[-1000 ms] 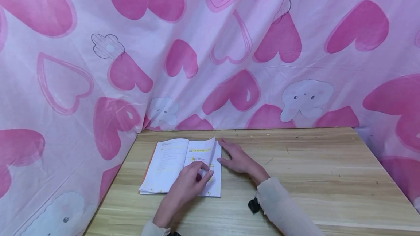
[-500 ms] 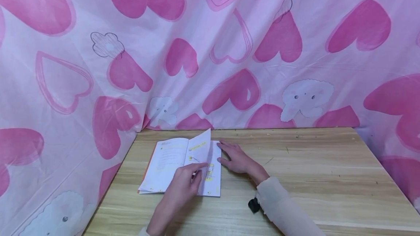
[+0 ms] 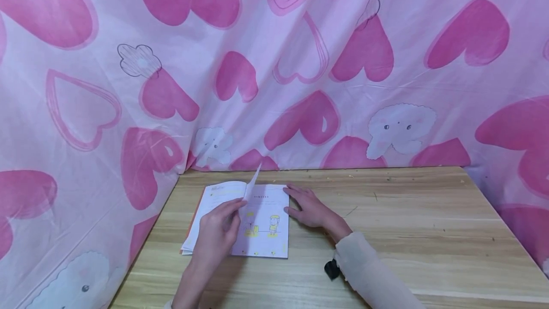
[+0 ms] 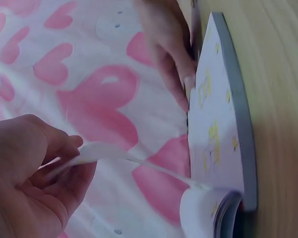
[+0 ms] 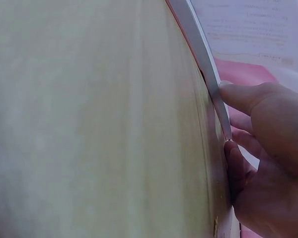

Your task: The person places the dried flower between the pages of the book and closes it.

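An open book with white pages and small yellow drawings lies on the wooden table. My left hand pinches a lifted page, which stands nearly upright by the spine. In the left wrist view the page curves from between thumb and fingers down to the binding. My right hand rests at the upper right edge of the book, fingers extended. Seen from the right wrist, the thumb lies against the edge of the book, the fingers around its corner.
The wooden table stretches to the right of the book. A pink curtain with hearts hangs behind and to the left of the table. A small black object sits at the right sleeve.
The left hand has moved left, lifting the page from the right side towards the spine, and the page with a drawn figure beneath is uncovered. The right hand has stayed in place.
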{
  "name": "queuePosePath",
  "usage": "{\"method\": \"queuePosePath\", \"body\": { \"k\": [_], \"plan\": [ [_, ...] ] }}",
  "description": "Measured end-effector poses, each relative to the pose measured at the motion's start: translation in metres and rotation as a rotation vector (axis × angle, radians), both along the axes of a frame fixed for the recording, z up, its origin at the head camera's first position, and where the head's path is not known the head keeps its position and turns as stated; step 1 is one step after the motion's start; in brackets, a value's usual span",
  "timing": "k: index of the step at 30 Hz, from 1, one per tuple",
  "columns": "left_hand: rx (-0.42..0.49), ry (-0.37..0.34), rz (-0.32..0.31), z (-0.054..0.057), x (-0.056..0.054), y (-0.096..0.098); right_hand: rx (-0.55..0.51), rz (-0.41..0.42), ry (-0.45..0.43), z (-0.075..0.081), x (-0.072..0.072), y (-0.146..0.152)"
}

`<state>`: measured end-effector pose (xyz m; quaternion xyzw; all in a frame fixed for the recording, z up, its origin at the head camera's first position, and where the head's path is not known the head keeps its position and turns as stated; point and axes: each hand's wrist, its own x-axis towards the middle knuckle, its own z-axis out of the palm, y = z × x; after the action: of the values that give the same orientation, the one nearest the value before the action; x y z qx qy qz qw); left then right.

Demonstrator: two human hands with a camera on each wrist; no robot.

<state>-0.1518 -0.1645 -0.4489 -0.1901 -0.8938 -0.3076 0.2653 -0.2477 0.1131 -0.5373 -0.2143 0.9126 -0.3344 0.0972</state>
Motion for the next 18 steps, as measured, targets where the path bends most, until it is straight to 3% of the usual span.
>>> {"method": "queuePosePath", "body": {
  "k": [4,9,14,18],
  "plan": [
    [0.005,0.041,0.048,0.001,0.000,-0.010,0.005,-0.007,-0.015,0.000,0.000,0.000],
    [0.010,0.018,0.140,0.000,-0.001,-0.018,-0.006,-0.006,-0.017,0.001,0.001,0.000],
    [0.010,-0.011,0.197,-0.007,-0.008,-0.030,-0.011,-0.004,-0.009,0.000,0.000,-0.001],
    [0.017,0.007,0.229,-0.016,-0.014,-0.043,-0.006,-0.003,-0.003,0.000,0.001,-0.001]
  ]
}}
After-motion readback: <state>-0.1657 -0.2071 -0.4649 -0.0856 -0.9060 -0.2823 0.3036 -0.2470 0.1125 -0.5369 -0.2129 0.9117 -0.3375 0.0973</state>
